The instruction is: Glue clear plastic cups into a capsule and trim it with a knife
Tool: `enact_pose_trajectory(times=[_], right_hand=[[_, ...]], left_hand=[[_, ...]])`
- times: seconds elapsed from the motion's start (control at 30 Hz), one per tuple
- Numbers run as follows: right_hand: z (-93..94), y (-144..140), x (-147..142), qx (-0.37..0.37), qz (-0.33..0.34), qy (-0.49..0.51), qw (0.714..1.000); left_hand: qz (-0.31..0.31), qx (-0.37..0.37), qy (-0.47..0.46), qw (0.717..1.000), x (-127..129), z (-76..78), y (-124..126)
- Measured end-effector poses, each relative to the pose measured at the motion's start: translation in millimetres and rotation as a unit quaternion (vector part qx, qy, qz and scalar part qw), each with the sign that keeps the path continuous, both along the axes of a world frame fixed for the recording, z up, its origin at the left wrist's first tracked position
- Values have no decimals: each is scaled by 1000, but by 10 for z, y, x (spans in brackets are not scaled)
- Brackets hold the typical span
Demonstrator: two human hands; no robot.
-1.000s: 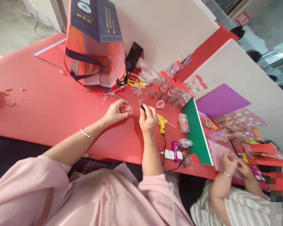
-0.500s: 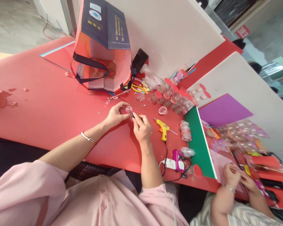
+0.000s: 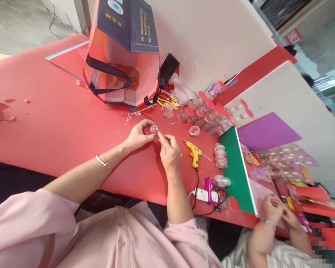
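Mostly hidden: small tool inside right hand.

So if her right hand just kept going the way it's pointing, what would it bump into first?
Most likely the small pink cup that the left hand pinches: the right hand points up and left, its fingertips almost at the cup already. Depth is hard to judge.

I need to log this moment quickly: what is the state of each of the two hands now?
Left hand: closed on a small clear cup on the red table.
Right hand: closed on a thin tool, its tip at the cup.
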State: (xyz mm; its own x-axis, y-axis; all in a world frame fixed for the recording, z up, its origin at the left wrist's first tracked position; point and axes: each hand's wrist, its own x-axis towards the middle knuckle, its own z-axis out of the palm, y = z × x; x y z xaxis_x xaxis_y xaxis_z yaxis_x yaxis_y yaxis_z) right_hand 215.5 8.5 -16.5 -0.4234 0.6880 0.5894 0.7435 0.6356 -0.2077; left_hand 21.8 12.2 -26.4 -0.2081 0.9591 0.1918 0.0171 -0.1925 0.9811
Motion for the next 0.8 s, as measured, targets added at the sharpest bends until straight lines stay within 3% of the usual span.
enact_pose_trajectory(times=[0.27, 0.8], right_hand=[[18, -16, -9, -7, -9, -1, 1000], [24, -24, -16, -13, -5, 19, 1000]], left_hand=[[48, 22, 61, 997, -11, -26, -12], [64, 40, 100, 992, -9, 18, -61]])
